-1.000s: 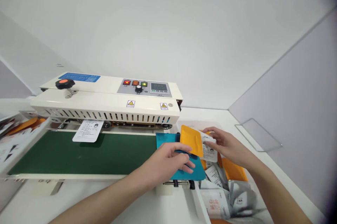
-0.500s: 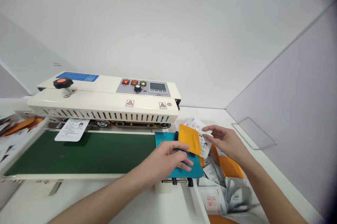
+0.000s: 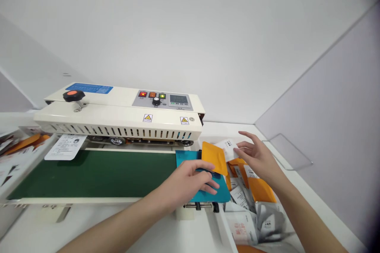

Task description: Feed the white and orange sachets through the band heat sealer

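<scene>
My left hand point(image 3: 197, 177) pinches the lower edge of an orange pouch point(image 3: 213, 158) between thumb and fingers, above a teal plate point(image 3: 224, 194) at the belt's right end. Right of it, my right hand point(image 3: 257, 154) has its fingers apart. Its fingertips are at the right edge of a white printed packet point(image 3: 228, 148), partly behind the orange pouch; whether they touch it I cannot tell. Another white printed pouch point(image 3: 64, 149) hangs out from under the cream sealing machine point(image 3: 118, 116), over the left part of the green belt point(image 3: 118, 174).
Below my right hand, a white bin holds several orange pouches point(image 3: 261, 189) and silver-white pouches point(image 3: 242, 227). More pouches point(image 3: 20, 150) lie in a container at the far left. A wire bracket point(image 3: 292, 154) stands out by the right wall.
The white pouch under the machine has moved left. My right hand's fingers have spread, and the printed pouch beside the orange one is no longer visible there. My left hand has barely moved.
</scene>
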A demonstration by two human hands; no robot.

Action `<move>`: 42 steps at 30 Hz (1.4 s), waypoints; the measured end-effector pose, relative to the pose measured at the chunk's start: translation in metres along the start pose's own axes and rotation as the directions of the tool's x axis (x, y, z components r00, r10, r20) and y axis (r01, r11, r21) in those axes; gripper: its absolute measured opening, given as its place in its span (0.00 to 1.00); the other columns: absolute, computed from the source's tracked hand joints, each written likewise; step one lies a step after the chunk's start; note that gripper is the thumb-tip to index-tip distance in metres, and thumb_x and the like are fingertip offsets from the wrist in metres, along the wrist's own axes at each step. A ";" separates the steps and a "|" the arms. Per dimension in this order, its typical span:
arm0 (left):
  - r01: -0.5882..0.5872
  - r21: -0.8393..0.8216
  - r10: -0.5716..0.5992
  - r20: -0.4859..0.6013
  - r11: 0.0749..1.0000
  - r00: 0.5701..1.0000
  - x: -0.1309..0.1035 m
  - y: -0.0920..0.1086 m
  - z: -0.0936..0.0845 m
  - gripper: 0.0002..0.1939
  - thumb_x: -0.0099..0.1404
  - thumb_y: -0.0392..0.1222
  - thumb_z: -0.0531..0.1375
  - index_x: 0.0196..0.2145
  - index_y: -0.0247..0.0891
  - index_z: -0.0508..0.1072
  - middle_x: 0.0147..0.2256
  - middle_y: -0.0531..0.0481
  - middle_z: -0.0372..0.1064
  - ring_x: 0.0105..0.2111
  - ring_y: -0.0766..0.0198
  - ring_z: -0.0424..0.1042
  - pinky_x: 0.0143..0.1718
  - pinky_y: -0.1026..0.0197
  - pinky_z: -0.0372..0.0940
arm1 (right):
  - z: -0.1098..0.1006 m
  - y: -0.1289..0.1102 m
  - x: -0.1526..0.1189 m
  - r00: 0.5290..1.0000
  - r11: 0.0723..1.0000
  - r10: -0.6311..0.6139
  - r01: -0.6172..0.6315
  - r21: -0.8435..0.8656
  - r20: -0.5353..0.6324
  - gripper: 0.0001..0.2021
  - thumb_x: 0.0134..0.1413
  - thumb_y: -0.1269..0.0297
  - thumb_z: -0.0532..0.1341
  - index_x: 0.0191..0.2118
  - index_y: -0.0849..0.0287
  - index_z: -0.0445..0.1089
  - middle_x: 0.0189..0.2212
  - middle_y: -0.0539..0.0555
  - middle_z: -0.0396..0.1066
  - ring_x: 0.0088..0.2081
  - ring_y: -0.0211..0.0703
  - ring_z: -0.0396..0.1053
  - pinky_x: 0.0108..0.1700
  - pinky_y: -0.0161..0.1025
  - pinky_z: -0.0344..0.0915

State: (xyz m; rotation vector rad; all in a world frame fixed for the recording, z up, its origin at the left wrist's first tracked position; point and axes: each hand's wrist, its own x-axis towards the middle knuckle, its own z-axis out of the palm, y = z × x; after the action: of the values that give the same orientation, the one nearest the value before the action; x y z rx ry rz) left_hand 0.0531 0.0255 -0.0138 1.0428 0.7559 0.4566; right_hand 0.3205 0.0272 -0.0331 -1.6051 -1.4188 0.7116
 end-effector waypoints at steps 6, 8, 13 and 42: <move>-0.001 -0.020 0.001 -0.005 1.000 1.000 -0.001 0.000 0.000 0.16 0.63 0.40 0.56 0.49 0.35 0.70 0.36 0.42 0.76 0.35 0.61 0.75 0.46 0.53 0.66 | 0.000 0.004 0.003 0.987 0.987 -0.061 0.081 -0.136 0.146 0.12 0.56 0.51 0.59 0.37 0.55 0.67 0.33 0.54 0.73 0.36 0.48 0.70 0.39 0.42 0.67; 0.017 -0.023 -0.017 -0.020 1.000 1.000 -0.002 0.003 0.002 0.16 0.63 0.39 0.57 0.49 0.34 0.70 0.36 0.42 0.76 0.34 0.62 0.75 0.46 0.54 0.66 | 0.000 0.006 0.003 0.977 0.973 -0.046 0.092 -0.213 0.209 0.13 0.58 0.51 0.57 0.35 0.56 0.69 0.35 0.55 0.74 0.37 0.49 0.70 0.40 0.43 0.66; 0.026 -0.046 -0.028 -0.050 0.999 0.998 -0.003 0.007 0.006 0.16 0.63 0.37 0.57 0.48 0.31 0.70 0.35 0.40 0.75 0.34 0.61 0.75 0.45 0.53 0.67 | 0.003 0.012 0.003 0.966 0.927 -0.033 0.125 -0.352 0.256 0.14 0.59 0.54 0.54 0.43 0.55 0.70 0.32 0.53 0.73 0.34 0.47 0.70 0.38 0.43 0.67; -0.170 -0.348 0.038 -0.356 0.922 0.934 -0.034 0.009 -0.001 0.16 0.62 0.34 0.59 0.49 0.34 0.69 0.50 0.39 0.69 0.46 0.54 0.73 0.49 0.53 0.69 | 0.002 0.014 0.003 0.969 0.965 -0.034 0.096 -0.245 0.244 0.15 0.57 0.59 0.55 0.50 0.50 0.67 0.33 0.52 0.73 0.33 0.47 0.72 0.35 0.43 0.68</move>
State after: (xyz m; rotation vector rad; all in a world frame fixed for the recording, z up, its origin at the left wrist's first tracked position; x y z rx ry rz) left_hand 0.0294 0.0073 0.0056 0.6503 0.8802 0.8585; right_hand 0.3263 0.0311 -0.0453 -1.7012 -1.7911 0.7250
